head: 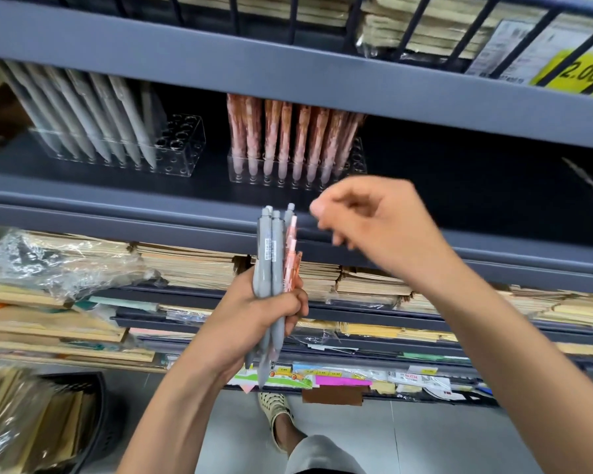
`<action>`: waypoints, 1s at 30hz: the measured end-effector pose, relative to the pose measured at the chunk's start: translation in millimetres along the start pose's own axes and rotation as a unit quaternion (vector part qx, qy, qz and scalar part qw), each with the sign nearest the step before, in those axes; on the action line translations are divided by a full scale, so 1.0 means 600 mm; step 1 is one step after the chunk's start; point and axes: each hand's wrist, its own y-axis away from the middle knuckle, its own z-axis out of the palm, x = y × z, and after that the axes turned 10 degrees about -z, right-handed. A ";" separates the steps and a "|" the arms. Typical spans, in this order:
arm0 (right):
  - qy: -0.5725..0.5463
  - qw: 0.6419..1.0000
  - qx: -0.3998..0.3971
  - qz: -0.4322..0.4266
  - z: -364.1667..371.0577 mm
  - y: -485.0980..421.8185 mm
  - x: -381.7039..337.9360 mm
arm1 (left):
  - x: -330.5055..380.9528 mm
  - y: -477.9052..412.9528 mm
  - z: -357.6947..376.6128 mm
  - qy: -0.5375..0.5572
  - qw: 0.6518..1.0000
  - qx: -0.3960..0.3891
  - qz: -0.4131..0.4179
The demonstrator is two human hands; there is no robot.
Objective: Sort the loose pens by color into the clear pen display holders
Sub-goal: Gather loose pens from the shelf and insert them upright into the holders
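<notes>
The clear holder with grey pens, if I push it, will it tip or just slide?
Probably slides: the holder looks low and wide on the smooth shelf. It likely feels light, being thin clear plastic. The tall grey pens lean and fill only one side, so a sharp push might rock it.
</notes>
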 end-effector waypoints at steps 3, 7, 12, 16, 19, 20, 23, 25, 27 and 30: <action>-0.058 0.998 -0.033 0.010 0.017 0.013 0.001 | 0.005 -0.006 0.008 -0.025 1.000 -0.010 0.004; -0.139 0.989 -0.024 0.035 0.011 0.016 0.011 | 0.014 -0.012 0.013 -0.055 0.998 -0.028 0.005; -0.183 0.982 -0.039 0.040 0.006 0.022 0.023 | 0.020 -0.020 0.017 -0.063 0.998 -0.018 0.002; -0.177 0.983 -0.045 0.030 -0.005 0.025 0.033 | 0.024 -0.024 0.022 -0.067 0.998 -0.007 -0.009; -0.203 0.978 -0.005 0.040 -0.011 0.028 0.041 | 0.025 -0.028 0.030 -0.030 0.999 -0.014 -0.010; -0.222 0.974 0.007 0.045 -0.013 0.030 0.043 | 0.025 -0.028 0.032 -0.012 1.000 -0.013 -0.011; -0.262 0.964 0.026 0.043 -0.022 0.035 0.050 | 0.026 -0.029 0.036 0.038 0.999 0.011 -0.012; -0.268 0.962 0.035 0.030 -0.028 0.038 0.054 | 0.027 -0.028 0.039 0.064 0.998 0.021 -0.017; -0.274 0.961 0.045 0.020 -0.034 0.042 0.056 | 0.027 -0.028 0.043 0.080 0.996 0.026 -0.026; -0.276 0.959 0.061 0.007 -0.038 0.044 0.056 | 0.026 -0.029 0.050 0.085 0.995 0.038 -0.029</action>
